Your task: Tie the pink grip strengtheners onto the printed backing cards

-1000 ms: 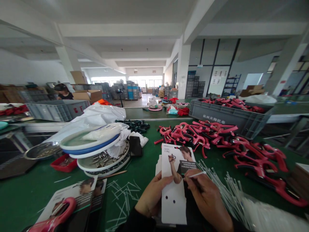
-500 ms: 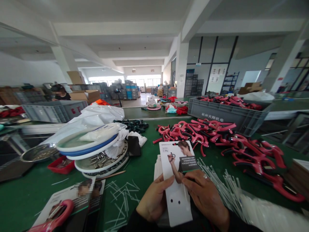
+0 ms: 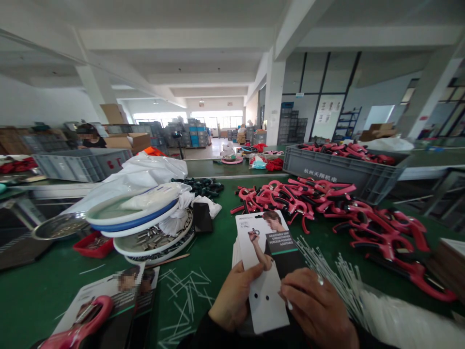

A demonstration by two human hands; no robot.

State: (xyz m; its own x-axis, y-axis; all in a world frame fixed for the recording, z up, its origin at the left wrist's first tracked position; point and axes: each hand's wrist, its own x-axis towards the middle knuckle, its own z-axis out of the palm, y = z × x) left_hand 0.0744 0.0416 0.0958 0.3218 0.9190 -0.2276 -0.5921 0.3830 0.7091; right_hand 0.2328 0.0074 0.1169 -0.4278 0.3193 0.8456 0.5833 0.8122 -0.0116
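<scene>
Upright in my left hand [image 3: 236,295] is a printed cardboard backing card [image 3: 259,271], gripped by its left edge with the thumb across the front. Two small dark holes show in its lower white part. More cards sit behind it, mostly hidden. At its right edge, my right hand [image 3: 316,303] has its fingers pinched together, with a short white end, seemingly of a cable tie [image 3: 289,305], showing below the fingertips. Just right of that hand lies a bundle of white cable ties [image 3: 343,271]. Beyond the card are piled pink-and-black hand grip strengtheners [image 3: 290,194].
A grey crate [image 3: 341,169] of grip strengtheners stands at back right. On the left are stacked plates [image 3: 134,218] with metal parts, a red tray [image 3: 93,246], and a pink grip strengthener [image 3: 90,322] on cards. Cut white strips [image 3: 187,291] litter the green tabletop. Another person [image 3: 92,138] is far left.
My right hand has moved slightly down and right, from over the card's front to its right edge. The card has shifted a little left, still in my left hand.
</scene>
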